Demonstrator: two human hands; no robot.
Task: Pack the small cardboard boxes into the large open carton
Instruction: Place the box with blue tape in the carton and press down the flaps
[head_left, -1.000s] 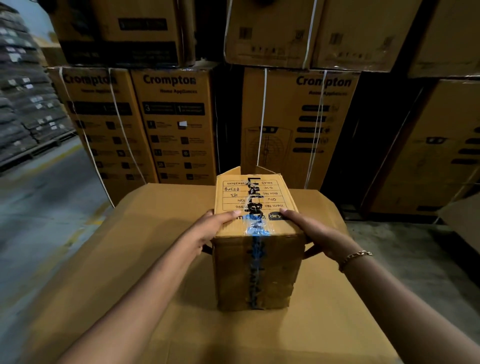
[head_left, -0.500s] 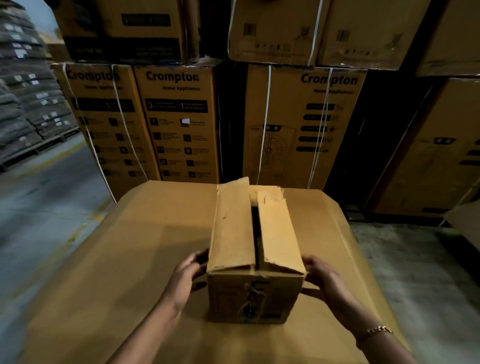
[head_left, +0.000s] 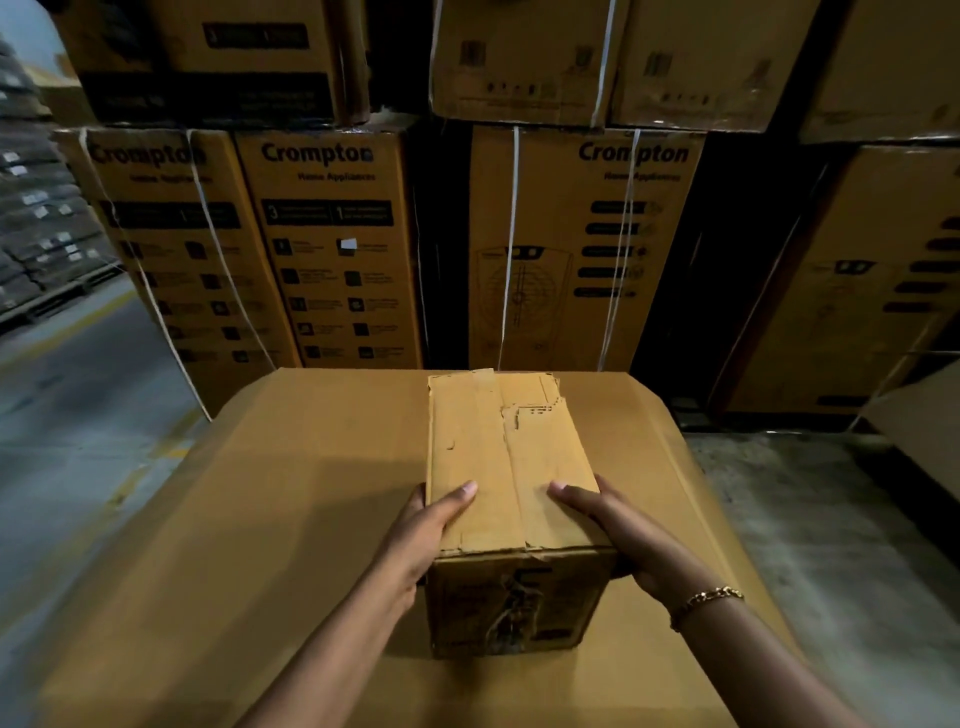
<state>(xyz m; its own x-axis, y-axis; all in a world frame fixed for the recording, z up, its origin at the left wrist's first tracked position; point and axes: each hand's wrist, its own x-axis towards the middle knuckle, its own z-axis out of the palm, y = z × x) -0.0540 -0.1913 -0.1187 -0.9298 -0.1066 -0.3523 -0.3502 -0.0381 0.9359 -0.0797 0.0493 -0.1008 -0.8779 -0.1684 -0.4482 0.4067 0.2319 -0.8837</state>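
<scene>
One small cardboard box lies on a broad flat cardboard surface in front of me. Its top shows two closed flaps meeting at a centre seam, the right flap torn near the far end. My left hand grips its left side, thumb on the top flap. My right hand, with a gold bracelet at the wrist, grips its right side, thumb likewise on top. The near face carries dark tape or print. No open carton interior shows in this view.
Tall printed cartons bound with white straps stand stacked close behind the surface. More stacked cartons rise at the right. Concrete floor runs along the left, and another patch of concrete floor lies at the right. Loaded pallets sit far left.
The box was turned over: its labelled, blue-taped face gave way to the flapped face on top. The open gap between the flaps has closed, and my thumbs now press on them.
</scene>
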